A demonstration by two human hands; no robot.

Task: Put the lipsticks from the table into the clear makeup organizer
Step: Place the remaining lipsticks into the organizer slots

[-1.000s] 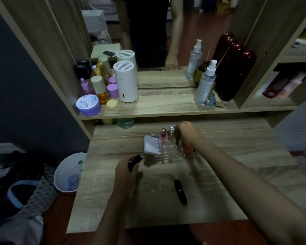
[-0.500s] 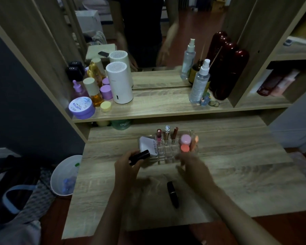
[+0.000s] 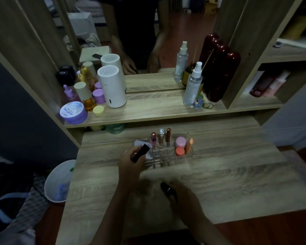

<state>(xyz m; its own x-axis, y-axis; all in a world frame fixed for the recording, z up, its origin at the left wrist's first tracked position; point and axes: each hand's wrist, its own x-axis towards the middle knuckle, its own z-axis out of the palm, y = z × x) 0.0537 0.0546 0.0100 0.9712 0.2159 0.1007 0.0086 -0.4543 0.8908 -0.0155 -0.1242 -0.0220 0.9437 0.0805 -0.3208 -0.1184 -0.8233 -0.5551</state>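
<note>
The clear makeup organizer [image 3: 190, 152] stands at the back middle of the wooden table [image 3: 237, 174]. Three lipsticks stand upright in its slots: a pink one [image 3: 153, 140], a clear-capped one [image 3: 161, 137] and a brown one [image 3: 168, 136]. My left hand [image 3: 129, 163] holds a black lipstick [image 3: 140, 152] tilted at the organizer's left front corner. A second black lipstick [image 3: 166, 189] lies on the table nearer to me, and the fingers of my right hand [image 3: 185, 198] close over its near end.
The organizer also holds a pink jar [image 3: 180, 142], an orange pot [image 3: 180, 151] and a white compact [image 3: 149, 153]. The shelf behind carries a white cylinder [image 3: 111, 87], a spray bottle [image 3: 193, 85], a purple jar [image 3: 72, 113] and dark red bottles [image 3: 219, 71]. A waste bin [image 3: 50, 183] stands on the floor at left.
My right hand drew back from the organizer and came down onto the lying black lipstick. My left hand raised its black lipstick closer to the organizer.
</note>
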